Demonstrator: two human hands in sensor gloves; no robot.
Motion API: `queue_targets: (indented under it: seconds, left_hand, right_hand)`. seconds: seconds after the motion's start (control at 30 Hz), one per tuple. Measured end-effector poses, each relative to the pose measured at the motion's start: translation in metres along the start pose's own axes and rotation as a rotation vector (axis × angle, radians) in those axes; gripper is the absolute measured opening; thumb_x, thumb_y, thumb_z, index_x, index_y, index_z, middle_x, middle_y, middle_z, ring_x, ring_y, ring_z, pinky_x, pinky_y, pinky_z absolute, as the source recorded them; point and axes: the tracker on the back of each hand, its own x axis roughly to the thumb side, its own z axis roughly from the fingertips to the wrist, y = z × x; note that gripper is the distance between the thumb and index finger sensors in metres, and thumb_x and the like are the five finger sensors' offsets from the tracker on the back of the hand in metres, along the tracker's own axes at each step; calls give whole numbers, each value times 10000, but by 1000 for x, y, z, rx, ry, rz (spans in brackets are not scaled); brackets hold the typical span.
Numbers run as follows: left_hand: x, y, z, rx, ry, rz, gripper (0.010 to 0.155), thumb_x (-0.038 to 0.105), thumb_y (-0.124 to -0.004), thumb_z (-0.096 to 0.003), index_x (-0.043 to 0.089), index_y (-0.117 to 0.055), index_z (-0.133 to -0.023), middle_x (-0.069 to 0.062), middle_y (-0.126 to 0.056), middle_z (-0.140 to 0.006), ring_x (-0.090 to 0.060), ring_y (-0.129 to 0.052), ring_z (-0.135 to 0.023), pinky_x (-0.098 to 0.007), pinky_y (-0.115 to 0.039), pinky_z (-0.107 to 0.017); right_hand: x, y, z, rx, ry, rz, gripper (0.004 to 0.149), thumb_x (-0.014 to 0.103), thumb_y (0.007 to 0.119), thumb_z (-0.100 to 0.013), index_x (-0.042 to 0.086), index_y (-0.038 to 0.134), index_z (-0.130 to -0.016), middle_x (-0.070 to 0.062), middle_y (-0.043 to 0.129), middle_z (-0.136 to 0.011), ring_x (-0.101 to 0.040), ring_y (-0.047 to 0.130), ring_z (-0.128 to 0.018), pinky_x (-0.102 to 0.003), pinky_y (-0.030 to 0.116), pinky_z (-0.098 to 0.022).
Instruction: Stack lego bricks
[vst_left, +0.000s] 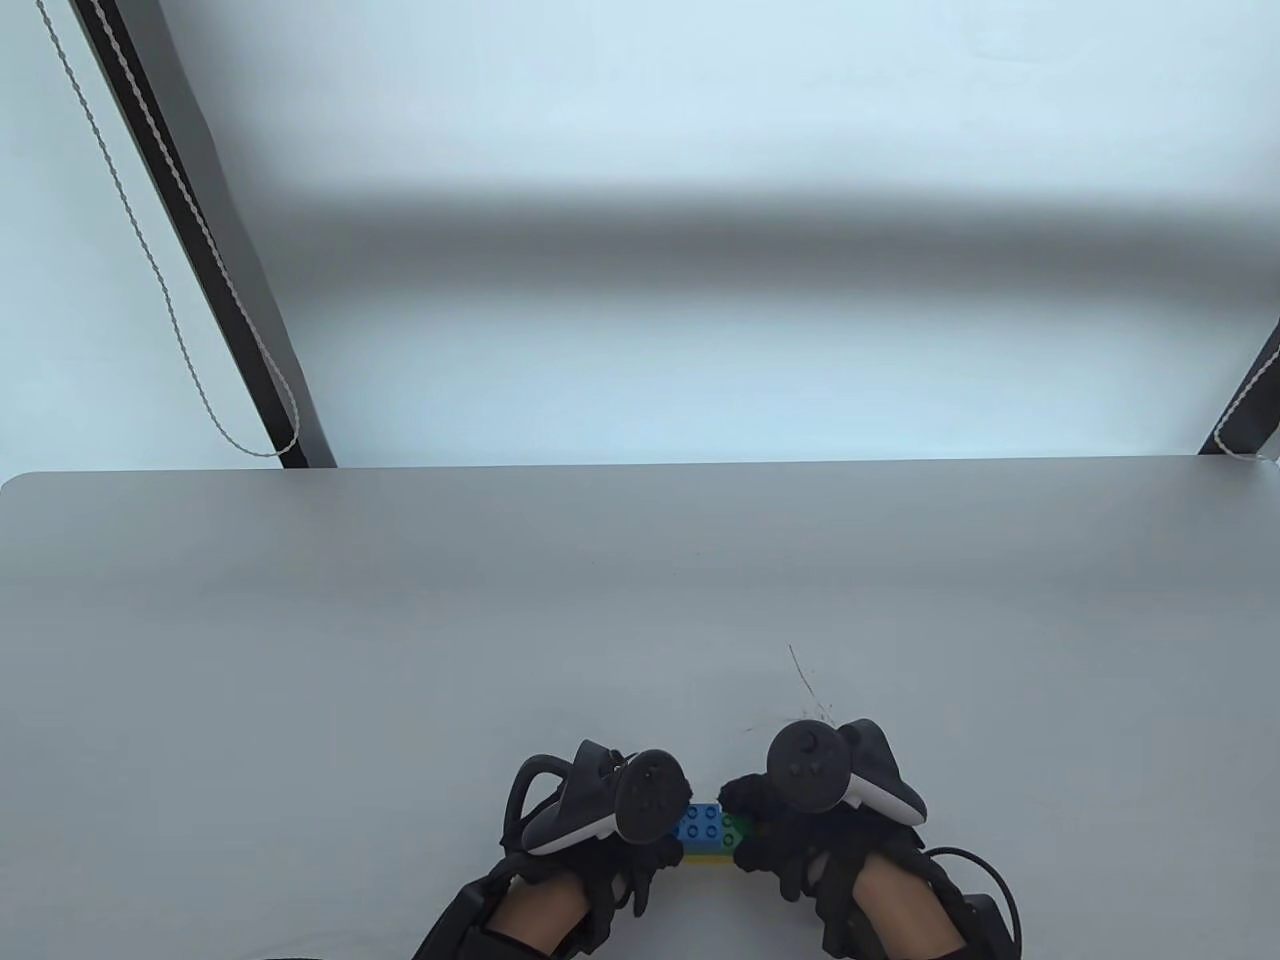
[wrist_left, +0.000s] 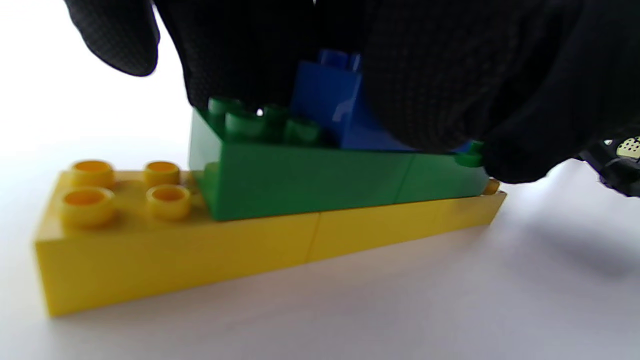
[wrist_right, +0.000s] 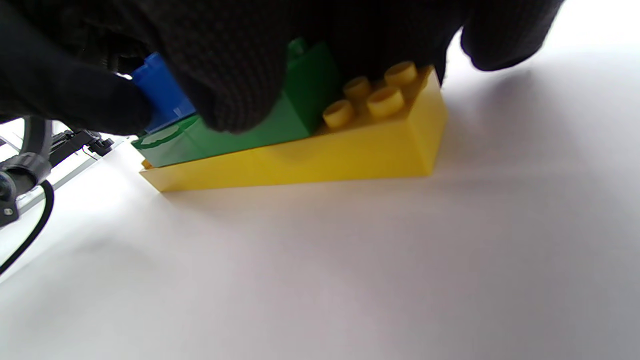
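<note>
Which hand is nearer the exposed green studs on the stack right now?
Right. In the table view the right hand touches the stack where the green studs show; the left hand is at the opposite end, across the blue brick.

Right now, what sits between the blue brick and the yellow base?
The green brick sits between the blue brick on top and the yellow brick beneath; left wrist view shows it.

Both gloved hands low, close together, left grip (vst_left: 600, 815) and right grip (vst_left: 830, 800) seemingly curled.

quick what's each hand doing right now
Left hand: fingers on the blue brick of the stack.
Right hand: fingers on the green brick of the stack.
</note>
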Motion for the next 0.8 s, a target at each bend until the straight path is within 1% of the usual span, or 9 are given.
queue_targets:
  seconds: [0.07, 0.13, 0.27, 0.4, 0.6, 0.8]
  left_hand:
    - [-4, -2, -1, -7, 0, 56, 626, 450, -927, -297, 244, -796, -874, -43, -863, -854, -276, -867, -801, -626, -672, -664]
    - [-5, -2, -1, -19, 2, 68, 626, 451, -928, -298, 246, -796, -874, -40, -862, -856, -276, -865, -806, -625, -671, -664]
    - [-6, -2, 0, -10, -6, 55, 628, 465, -927, -299, 255, -800, -877, -28, -870, -859, -267, -873, -809, -616, -676, -667]
    - [-8, -2, 2, 27, -24, 36, 629, 502, -930, -307, 275, -813, -881, -10, -891, -856, -248, -895, -796, -595, -697, -663]
    - [-9, -2, 4, 31, -26, 36, 631, 512, -926, -316, 283, -805, -891, -2, -897, -881, -254, -893, -815, -592, -701, -659]
    - [-11, 11, 12, 59, -18, 5, 655, 541, -905, -320, 279, -789, -908, -9, -882, -927, -276, -873, -853, -597, -693, -663]
  right_hand:
    - [0, 0, 0, -2, 2, 0, 651, 332, 917, -315, 119, 689, -887, -132, 812, -884, -341, 838, -799, -594, 696, -608]
    - [0, 0, 0, -4, 1, -2, 650, 332, 918, -314, 119, 692, -885, -134, 814, -881, -340, 838, -799, -595, 695, -607]
    - [0, 0, 0, -8, -1, 4, 650, 333, 918, -314, 119, 694, -885, -132, 817, -881, -341, 843, -798, -594, 700, -605]
    - [0, 0, 0, -13, -4, 18, 649, 336, 916, -316, 120, 695, -886, -133, 818, -883, -343, 851, -795, -588, 711, -600]
    - [3, 0, 2, -23, -12, 68, 653, 348, 916, -318, 120, 701, -891, -138, 827, -887, -362, 872, -785, -598, 722, -590]
    - [8, 0, 5, -28, -17, 125, 665, 347, 902, -331, 109, 683, -911, -162, 809, -907, -403, 872, -784, -619, 713, -584]
